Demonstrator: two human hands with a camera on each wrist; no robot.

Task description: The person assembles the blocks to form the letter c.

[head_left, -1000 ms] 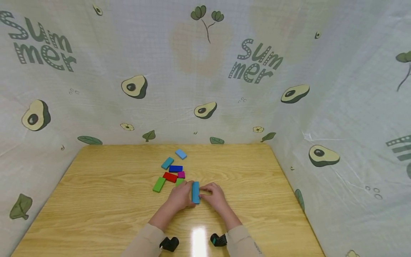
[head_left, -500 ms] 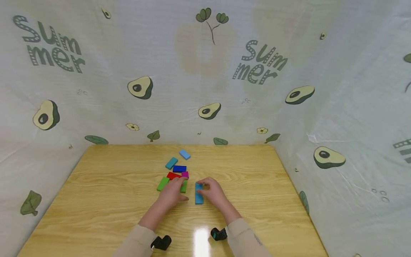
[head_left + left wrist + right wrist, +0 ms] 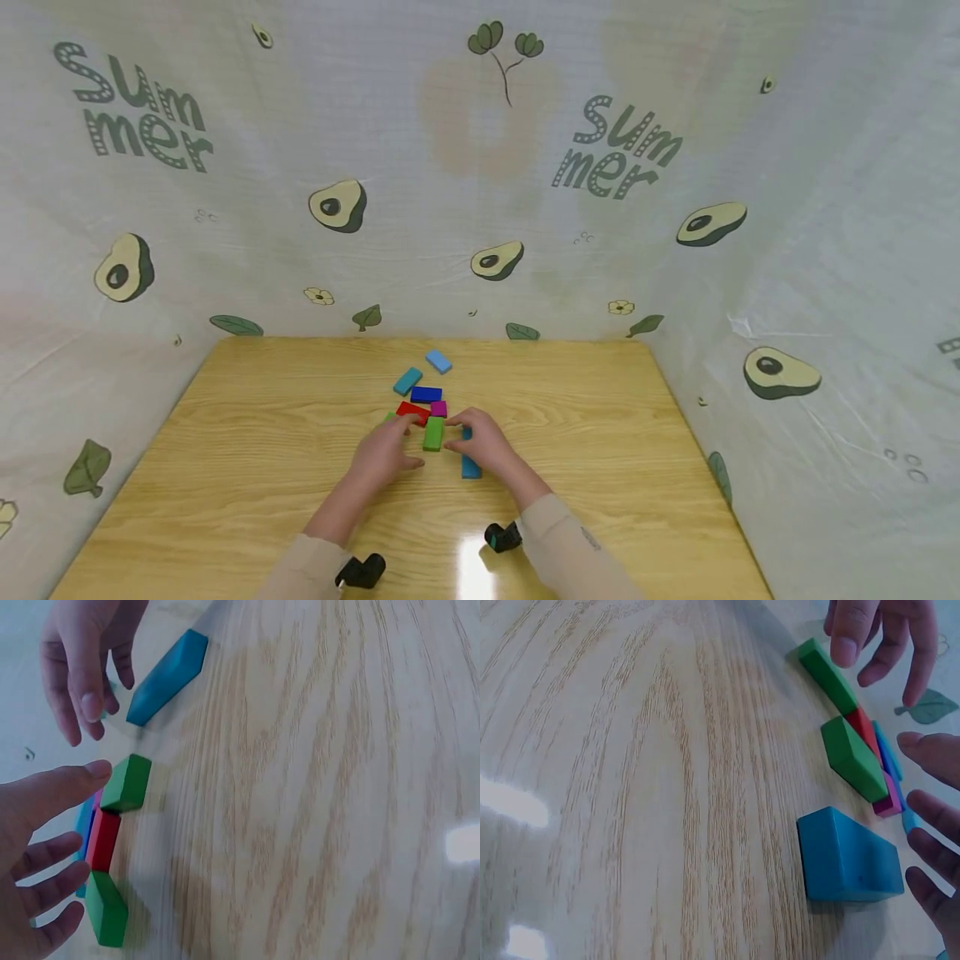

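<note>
My left hand (image 3: 381,454), its fingers spread, is just left of a green block (image 3: 433,434) that lies flat on the table. To the right of that block, my right hand (image 3: 486,442) hovers with thumb and fingers apart, holding nothing. Partly under the right hand in the head view is a longer blue block (image 3: 471,468); the right wrist view shows this blue block (image 3: 851,859) standing apart from the hand. A red block (image 3: 413,411) and a small magenta block (image 3: 438,409) lie close behind the first green one. The second green block (image 3: 106,909) is mostly hidden by the left hand in the head view.
Farther back lie a dark blue block (image 3: 426,395), a teal block (image 3: 407,382) and a light blue block (image 3: 438,361). The wooden table (image 3: 285,400) is bounded at the back and sides by a printed cloth (image 3: 420,283).
My left hand has let go of the long blue block and moved left past the green block. My right hand has shifted left, from the blue block toward the green one.
</note>
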